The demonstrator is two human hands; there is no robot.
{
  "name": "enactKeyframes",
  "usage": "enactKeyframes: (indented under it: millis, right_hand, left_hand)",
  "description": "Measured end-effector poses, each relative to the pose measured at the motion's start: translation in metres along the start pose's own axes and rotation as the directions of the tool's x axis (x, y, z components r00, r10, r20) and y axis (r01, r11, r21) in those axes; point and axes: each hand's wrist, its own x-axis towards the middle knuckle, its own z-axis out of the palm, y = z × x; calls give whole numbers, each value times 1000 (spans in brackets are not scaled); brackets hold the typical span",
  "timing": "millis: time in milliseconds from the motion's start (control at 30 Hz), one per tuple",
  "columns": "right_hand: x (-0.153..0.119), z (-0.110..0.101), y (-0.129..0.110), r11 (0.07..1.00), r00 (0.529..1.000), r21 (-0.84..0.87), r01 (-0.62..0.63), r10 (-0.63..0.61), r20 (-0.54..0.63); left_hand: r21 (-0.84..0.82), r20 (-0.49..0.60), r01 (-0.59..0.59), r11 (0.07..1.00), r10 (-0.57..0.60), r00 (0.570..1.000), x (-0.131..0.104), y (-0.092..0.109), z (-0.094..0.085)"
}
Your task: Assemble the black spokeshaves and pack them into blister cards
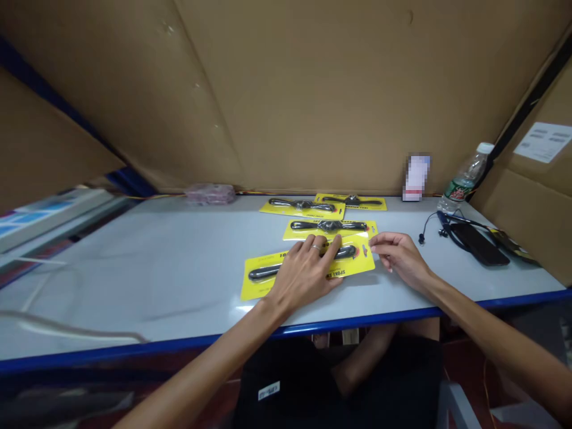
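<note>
A spokeshave package (259,287), a black-handled tool under clear plastic on a yellow card, lies nearest me on the table. My left hand (306,271) rests palm down across its middle, fingers spread, hiding the centre of the tool. By the card's right end, my right hand (402,259) has thumb and forefinger pinched together; whether anything is between them is too small to tell. Just behind lies a second spokeshave package (329,226). Farther back, a third spokeshave package (301,207) partly overlaps another yellow spokeshave package (366,202).
The grey table (179,256) has a blue front edge and cardboard walls. At right stand a plastic bottle (460,185), a black phone (480,243) and neckband earphones (452,232). A pinkish wrapped bundle (210,193) sits at the back left. A pale cable (67,326) lies front left.
</note>
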Motion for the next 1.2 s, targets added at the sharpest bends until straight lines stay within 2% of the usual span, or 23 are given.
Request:
enactKeyframes:
  millis: [133, 267, 367, 467, 633, 867, 1000, 1200]
  right_hand:
    - [13, 3, -7, 999, 997, 29, -33, 31, 75]
    - [25, 7, -8, 981, 973, 102, -164, 144, 179]
    - [29, 9, -2, 968, 956, 126, -216, 183, 228]
    - [27, 9, 4, 968, 961, 133, -213, 182, 209]
    - [26, 11, 11, 973, 979, 135, -186, 172, 110]
    - [26, -2, 9, 972, 975, 77, -220, 217, 46]
    - [28, -5, 6, 979, 979, 46, -200, 197, 53]
    - [32, -5, 6, 979, 977, 31, -204, 201, 72]
  left_hand:
    - [-4, -4, 24, 1000, -24, 1000, -1, -2, 2]
    - [-45, 23, 42, 998, -41, 999, -1, -7, 4]
    - [-70, 61, 19, 997, -15, 998, -1, -10, 4]
    - [-80, 78, 2, 997, 4, 997, 0, -11, 2]
    - [-83, 65, -18, 996, 23, 998, 2, -16, 1]
    - [-75, 60, -61, 995, 65, 996, 0, -25, -2]
    - [-28, 45, -16, 999, 17, 999, 1, -22, -5]
    - [-5, 42, -64, 998, 64, 997, 2, -23, -2]
